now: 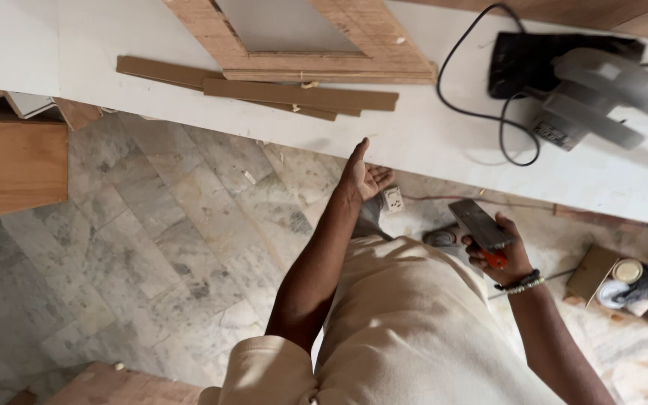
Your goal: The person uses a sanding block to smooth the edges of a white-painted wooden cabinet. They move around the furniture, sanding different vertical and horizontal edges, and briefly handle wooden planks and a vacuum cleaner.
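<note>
Looks like I'm reaching for the desk (429,127) edge w/ one hand while carrying a scraper-type tool (480,225) in the other. To do this bit well, I'd say: plant the free palm flat on the white top before leaning in, keep the blade pointed away from my body, and mind the black cord (489,112) that loops near the edge by the power saw (601,94).

My left hand (363,178) is empty, fingers spread open and relaxed, palm turned up-ish, just below the desk edge. Can't tell if the fingertips touch it. My right hand (505,251) is closed tight round the tool's orange handle, flat metal blade sticking up and left, held in the air over the floor near my waist, apart from the desk.

On the desk: wooden frame (384,52) at top, thin brown strips (264,91) just beside and partly under it. Below, marble floor (151,225) w/ a white socket block (393,199) near my left hand.
</note>
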